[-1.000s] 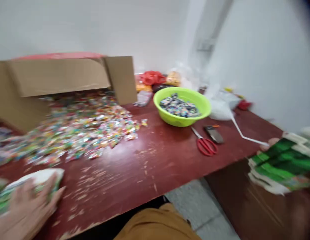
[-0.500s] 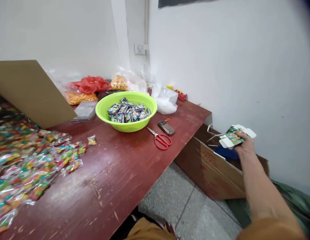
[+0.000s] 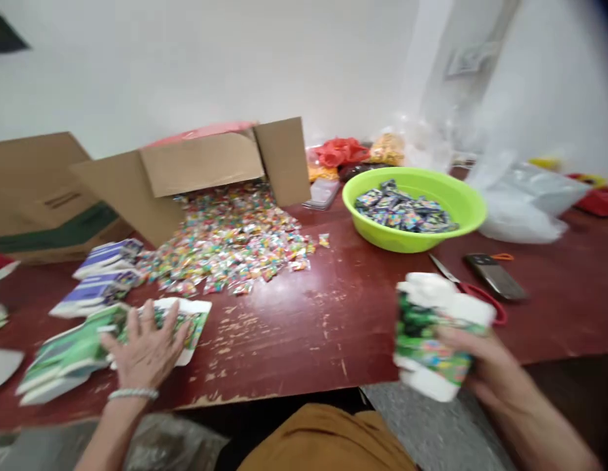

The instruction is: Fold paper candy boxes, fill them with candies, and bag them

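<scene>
On the left of the table, my left hand (image 3: 145, 343) lies with fingers spread over a flattened green printed carton (image 3: 198, 320). Beside it is a stack of green cartons (image 3: 72, 353), with purple-and-white cartons (image 3: 95, 288) behind. My right hand (image 3: 475, 360) grips a bundle of flat green candy boxes (image 3: 426, 333) with white flaps, held at the table's front edge near the red-handled scissors (image 3: 485, 301). Small wrapped candies (image 3: 235, 242) spill across the table from an open cardboard box (image 3: 200, 163).
A lime-green basin (image 3: 414, 245) holds dark printed packets. A phone (image 3: 495, 276) lies right of the scissors. Clear plastic bags (image 3: 522, 203) and a red bag (image 3: 340, 152) sit toward the wall. Another cardboard box (image 3: 33, 196) stands at far left.
The view has swung left. My right hand has brought the candy boxes from above the floor carton to the table's front edge. My left hand has come into view on the green carton.
</scene>
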A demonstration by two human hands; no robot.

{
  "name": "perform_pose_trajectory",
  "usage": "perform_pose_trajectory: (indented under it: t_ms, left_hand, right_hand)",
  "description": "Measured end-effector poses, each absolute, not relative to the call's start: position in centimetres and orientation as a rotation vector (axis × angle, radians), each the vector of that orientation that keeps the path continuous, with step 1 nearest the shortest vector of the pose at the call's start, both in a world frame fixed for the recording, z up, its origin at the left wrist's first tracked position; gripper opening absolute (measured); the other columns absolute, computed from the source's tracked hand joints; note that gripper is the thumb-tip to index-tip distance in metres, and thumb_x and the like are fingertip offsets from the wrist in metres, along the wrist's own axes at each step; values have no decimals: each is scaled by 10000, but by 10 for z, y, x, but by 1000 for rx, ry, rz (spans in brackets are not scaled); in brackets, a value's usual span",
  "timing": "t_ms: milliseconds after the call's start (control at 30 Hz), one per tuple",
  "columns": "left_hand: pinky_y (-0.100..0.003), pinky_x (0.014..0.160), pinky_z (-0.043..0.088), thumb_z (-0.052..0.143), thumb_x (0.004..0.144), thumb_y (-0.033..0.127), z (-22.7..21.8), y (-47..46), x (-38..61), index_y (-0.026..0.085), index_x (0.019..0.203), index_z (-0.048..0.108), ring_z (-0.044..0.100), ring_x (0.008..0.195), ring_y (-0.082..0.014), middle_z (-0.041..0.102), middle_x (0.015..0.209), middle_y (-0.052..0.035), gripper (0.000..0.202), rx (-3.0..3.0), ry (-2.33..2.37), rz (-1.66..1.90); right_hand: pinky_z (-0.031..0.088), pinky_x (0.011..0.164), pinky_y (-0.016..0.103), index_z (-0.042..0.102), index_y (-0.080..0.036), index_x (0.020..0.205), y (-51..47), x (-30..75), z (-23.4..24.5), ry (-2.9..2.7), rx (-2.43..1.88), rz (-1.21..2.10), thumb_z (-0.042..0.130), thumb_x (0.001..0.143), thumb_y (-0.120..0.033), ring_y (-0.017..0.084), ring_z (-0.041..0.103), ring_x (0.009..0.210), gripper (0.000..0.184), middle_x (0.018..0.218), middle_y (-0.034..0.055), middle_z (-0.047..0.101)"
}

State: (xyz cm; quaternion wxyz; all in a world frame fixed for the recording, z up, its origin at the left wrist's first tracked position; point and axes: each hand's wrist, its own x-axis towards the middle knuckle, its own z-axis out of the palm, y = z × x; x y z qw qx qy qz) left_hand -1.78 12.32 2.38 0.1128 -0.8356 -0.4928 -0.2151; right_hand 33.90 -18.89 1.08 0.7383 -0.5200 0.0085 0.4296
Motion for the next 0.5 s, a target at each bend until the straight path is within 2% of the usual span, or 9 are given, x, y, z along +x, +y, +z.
perform_pose_trajectory:
  t_ms: [33,67,133,200,233,333,400,500]
  left_hand:
    - [-701,1001,263,474,908,377,16,121,-18,165,1152,631,399,1299,-391,553,1334,-149,359,-2457,-1459,-656]
    - [-658,1039,263,468,904,402,8,115,-17,197,1174,630,405,1306,-369,552,1347,-130,376,-2509,-1462,-686]
    - [-535,1084,309,491,882,440,-2,91,-10,194,1248,596,458,1282,-328,549,1357,-136,454,-2828,-1567,-990]
    - [-455,1046,399,460,899,470,-8,64,-1,206,1353,502,519,1239,-290,555,1358,-123,527,-3207,-1923,-1263]
    - [-443,1004,444,440,903,492,-9,53,2,185,1370,478,551,1203,-294,567,1340,-137,560,-3252,-2124,-1521]
    - [-396,966,478,624,813,449,-14,45,1,179,1378,448,557,1195,-294,569,1334,-134,650,-3063,-2481,-2011]
    - [-389,983,461,704,752,411,-18,54,-9,177,1357,474,544,1207,-293,572,1329,-128,688,-2941,-2542,-1993]
    - [-409,1049,393,680,768,418,-24,73,-27,189,1315,535,516,1235,-283,573,1327,-114,610,-2848,-2415,-1701]
  right_hand:
    - [545,614,452,683,-213,927,-153,312,10,-94,-1086,1051,841,501,-210,280,694,624,454,836,94,740]
    - [548,629,414,664,-202,946,-119,285,9,-204,-1015,1159,839,515,-210,254,690,641,465,842,72,735]
    - [548,678,375,637,-188,958,-59,234,4,-345,-881,1288,822,548,-209,227,682,688,450,860,42,726]
    - [538,764,381,622,-183,979,-13,191,-4,-432,-750,1391,798,594,-231,224,673,768,426,888,32,717]
    - [530,791,372,619,-183,983,4,173,-9,-466,-720,1413,787,613,-245,219,664,802,411,910,30,711]
    - [510,836,369,601,-185,1022,36,141,-27,-620,-815,1425,785,634,-307,220,643,869,447,962,33,695]
    - [499,866,385,558,-191,1110,50,135,-39,-745,-992,1366,806,606,-329,233,625,932,579,1023,46,673]
    - [484,898,403,435,-218,1282,66,141,-57,-937,-1265,1117,821,566,-309,246,578,1043,818,1222,84,561]
